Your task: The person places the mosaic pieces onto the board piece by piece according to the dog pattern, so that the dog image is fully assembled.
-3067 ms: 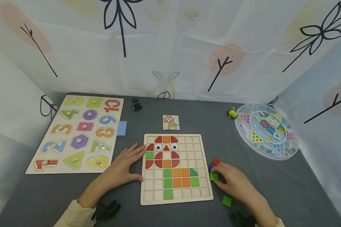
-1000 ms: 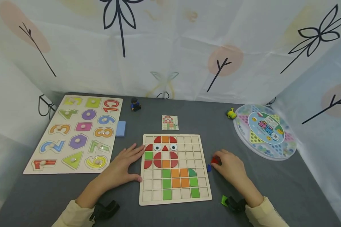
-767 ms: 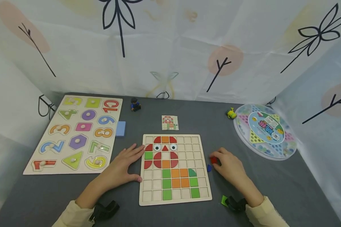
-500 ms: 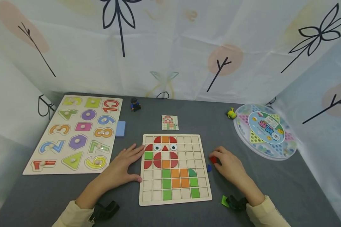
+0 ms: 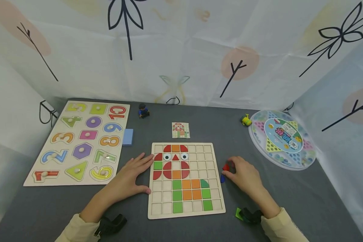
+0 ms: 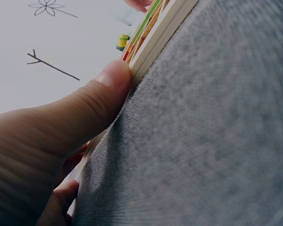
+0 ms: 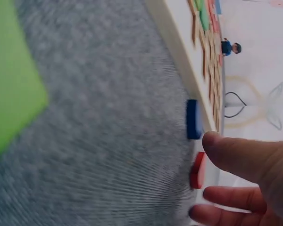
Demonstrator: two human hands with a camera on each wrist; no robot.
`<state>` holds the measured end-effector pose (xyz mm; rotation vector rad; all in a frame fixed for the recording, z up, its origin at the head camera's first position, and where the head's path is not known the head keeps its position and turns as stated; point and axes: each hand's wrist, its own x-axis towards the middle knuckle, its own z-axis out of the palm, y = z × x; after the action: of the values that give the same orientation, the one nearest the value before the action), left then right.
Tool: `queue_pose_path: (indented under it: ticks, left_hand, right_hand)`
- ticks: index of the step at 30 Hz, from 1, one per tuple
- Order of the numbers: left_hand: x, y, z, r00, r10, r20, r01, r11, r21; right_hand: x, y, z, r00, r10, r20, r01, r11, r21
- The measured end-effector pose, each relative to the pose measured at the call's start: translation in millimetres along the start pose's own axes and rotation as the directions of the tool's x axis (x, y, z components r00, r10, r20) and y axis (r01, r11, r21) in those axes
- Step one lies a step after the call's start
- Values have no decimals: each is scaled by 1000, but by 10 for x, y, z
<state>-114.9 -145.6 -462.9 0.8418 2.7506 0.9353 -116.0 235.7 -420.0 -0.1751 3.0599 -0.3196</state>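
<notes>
A wooden grid board [image 5: 199, 215] lies on the dark cloth with red, orange and green tiles and two eye tiles in its cells. My left hand [image 5: 131, 176] rests along its left edge, fingers spread, the thumb [image 6: 115, 75] touching the rim in the left wrist view. Right of the board, my right hand [image 5: 245, 176] is over a small red tile [image 5: 226, 167]. In the right wrist view, thumb and fingers stand apart beside the red tile [image 7: 197, 172]. A blue tile [image 5: 222, 178] lies close to the thumb. A green tile [image 5: 238, 214] is partly hidden by the right wrist strap.
A small pattern card [image 5: 180, 130] lies behind the board. At left are a number puzzle board [image 5: 63, 158] and a blue block [image 5: 128, 137]. A round game board [image 5: 282, 141], a yellow-green toy [image 5: 246, 120] and a toy figure [image 5: 143, 111] stand farther back.
A green tile from the right pile now sits in the board's bottom row. My right hand moved to the red tile, shifted it slightly, then loosened its fingers. The left hand stayed put.
</notes>
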Motion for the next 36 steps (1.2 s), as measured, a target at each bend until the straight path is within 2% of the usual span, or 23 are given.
queue_pose_path:
  ticks: [3,13,17,20,23,28,36]
  left_hand:
    - [-1,-1,-7,1000,0,0,0,1000,-2]
    - [-10,26,-37,1000,-2,2,2,1000,-10]
    - [-17,21,-32,1000,-6,0,6,1000,-11]
    - [-19,9,-17,1000,-5,-2,5,1000,-16]
    - [-13,-3,-1,1000,6,-10,-6,1000,-16]
    - [-2,-15,12,999,23,-27,-23,1000,-6]
    - [-3,-11,2,1000,20,-13,-20,1000,-5]
  right_hand:
    - [16,-21,10,1000,28,-13,-28,999,-29]
    - [114,-158,-36,994,-95,-56,94,995,-19]
    - [218,-374,-104,971,-221,-87,222,975,4]
    - [311,-563,-90,946,-316,-69,317,948,-1]
    - [388,-712,-30,930,-366,-37,366,931,-15]
    - [475,-832,73,936,-352,-18,351,936,-36]
    - [552,-888,135,949,-315,-14,315,949,-30]
